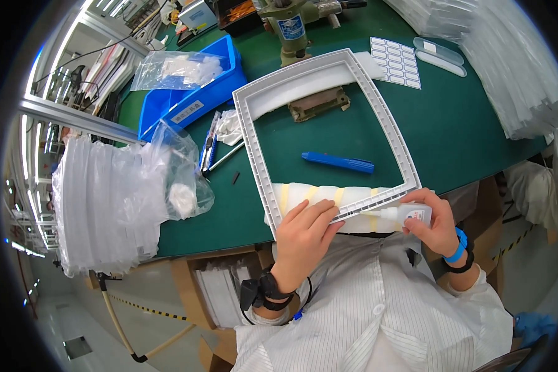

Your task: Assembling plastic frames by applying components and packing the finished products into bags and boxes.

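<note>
"Where is the pale frame (389, 127)?"

"Over the green counter (471, 155), its near bar lying across a white padded roll (316, 192) with yellow strips."

"And the left hand (305, 239)?"

"Its fingers lie close together over that near bar. I can't tell whether the thumb clamps it from below."

"The right grip?"

"The right hand (435, 224) pinches a small white bottle (414, 214) between thumb and fingers. The bottle lies nearly level, nozzle pointing left along the near bar; I can't tell if the tip touches."

"Anything inside the frame's outline?"

"A blue pen-shaped tool (338, 162), and a brownish metal block (319, 104) farther off."
</note>
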`<state>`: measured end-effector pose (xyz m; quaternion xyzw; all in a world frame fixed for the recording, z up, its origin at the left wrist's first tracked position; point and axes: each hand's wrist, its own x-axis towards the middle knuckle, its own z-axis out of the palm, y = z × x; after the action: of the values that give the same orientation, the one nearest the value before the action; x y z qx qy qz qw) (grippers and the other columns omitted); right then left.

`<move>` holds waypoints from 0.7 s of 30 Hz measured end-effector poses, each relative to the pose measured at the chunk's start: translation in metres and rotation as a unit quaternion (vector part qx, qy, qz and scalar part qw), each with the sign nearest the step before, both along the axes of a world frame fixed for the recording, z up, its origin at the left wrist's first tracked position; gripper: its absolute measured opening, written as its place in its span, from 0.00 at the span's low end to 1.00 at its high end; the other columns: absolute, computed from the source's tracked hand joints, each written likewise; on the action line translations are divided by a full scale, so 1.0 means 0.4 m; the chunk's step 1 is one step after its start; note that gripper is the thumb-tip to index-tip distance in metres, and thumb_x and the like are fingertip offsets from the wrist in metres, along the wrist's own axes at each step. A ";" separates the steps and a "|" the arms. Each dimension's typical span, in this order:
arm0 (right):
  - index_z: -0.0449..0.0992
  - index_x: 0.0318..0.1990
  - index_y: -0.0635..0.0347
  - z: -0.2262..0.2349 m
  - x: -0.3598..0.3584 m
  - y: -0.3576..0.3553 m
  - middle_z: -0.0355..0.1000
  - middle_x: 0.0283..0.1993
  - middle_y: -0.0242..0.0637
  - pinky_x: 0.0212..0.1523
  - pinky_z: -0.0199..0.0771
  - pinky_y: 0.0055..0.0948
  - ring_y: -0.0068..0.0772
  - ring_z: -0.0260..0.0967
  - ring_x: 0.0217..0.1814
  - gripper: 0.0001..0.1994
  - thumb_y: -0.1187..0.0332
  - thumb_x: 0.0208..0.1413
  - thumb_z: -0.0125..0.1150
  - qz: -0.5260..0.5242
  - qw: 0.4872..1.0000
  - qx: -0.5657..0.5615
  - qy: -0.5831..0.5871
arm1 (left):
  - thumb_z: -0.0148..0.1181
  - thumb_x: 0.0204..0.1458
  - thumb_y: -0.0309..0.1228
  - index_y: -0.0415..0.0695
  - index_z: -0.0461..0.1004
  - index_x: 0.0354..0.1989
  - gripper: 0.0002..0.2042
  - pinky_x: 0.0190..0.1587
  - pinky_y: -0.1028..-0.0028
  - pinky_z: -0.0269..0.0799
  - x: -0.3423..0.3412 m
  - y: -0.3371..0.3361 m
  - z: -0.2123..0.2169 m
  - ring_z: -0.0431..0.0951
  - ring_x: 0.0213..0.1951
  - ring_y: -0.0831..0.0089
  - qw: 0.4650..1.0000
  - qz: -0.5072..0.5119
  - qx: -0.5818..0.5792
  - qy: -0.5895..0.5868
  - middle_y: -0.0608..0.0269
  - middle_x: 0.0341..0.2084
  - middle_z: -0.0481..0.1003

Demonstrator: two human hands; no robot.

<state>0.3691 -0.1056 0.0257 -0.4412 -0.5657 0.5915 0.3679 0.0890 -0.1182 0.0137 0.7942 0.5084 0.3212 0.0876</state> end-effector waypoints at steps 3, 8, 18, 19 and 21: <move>0.73 0.48 0.63 0.014 -0.002 0.006 0.77 0.36 0.39 0.37 0.77 0.24 0.25 0.77 0.36 0.16 0.71 0.51 0.63 0.018 0.995 0.060 -0.081 | 0.72 0.43 0.30 0.42 0.81 0.35 0.11 0.42 0.68 0.77 0.000 -0.004 -0.001 0.81 0.35 0.66 1.000 0.000 -0.005 -0.022 0.64 0.39 0.81; 0.76 0.46 0.62 0.036 -0.020 0.004 0.79 0.35 0.43 0.36 0.77 0.25 0.30 0.79 0.33 0.15 0.71 0.49 0.66 0.015 0.976 0.163 -0.145 | 0.72 0.42 0.28 0.41 0.81 0.35 0.11 0.38 0.69 0.76 0.002 -0.009 -0.002 0.81 0.34 0.66 1.000 -0.002 0.009 -0.017 0.63 0.39 0.81; 0.78 0.43 0.61 0.136 -0.066 0.016 0.77 0.26 0.43 0.26 0.75 0.30 0.39 0.77 0.24 0.15 0.70 0.45 0.69 0.051 0.902 0.318 -0.286 | 0.72 0.41 0.27 0.41 0.80 0.35 0.12 0.38 0.69 0.76 0.008 -0.002 -0.002 0.81 0.34 0.66 1.000 0.000 0.012 -0.020 0.63 0.39 0.81; 0.78 0.43 0.61 0.136 -0.065 0.019 0.77 0.26 0.43 0.26 0.76 0.29 0.40 0.77 0.24 0.15 0.70 0.45 0.68 0.047 0.902 0.319 -0.287 | 0.72 0.41 0.28 0.41 0.80 0.35 0.12 0.38 0.69 0.76 0.009 0.003 -0.003 0.81 0.35 0.65 1.000 -0.002 0.013 -0.022 0.63 0.39 0.81; 0.77 0.43 0.64 0.124 -0.059 0.020 0.78 0.31 0.44 0.30 0.76 0.27 0.38 0.78 0.27 0.16 0.71 0.45 0.68 0.051 0.918 0.288 -0.268 | 0.73 0.41 0.28 0.41 0.80 0.35 0.12 0.38 0.69 0.76 0.003 -0.001 -0.002 0.81 0.35 0.65 1.000 0.002 0.012 -0.021 0.63 0.39 0.81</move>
<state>0.3454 -0.0975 0.0751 -0.4288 -0.8110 0.2804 0.2825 0.0902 -0.1184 0.0130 0.7871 0.5044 0.3438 0.0883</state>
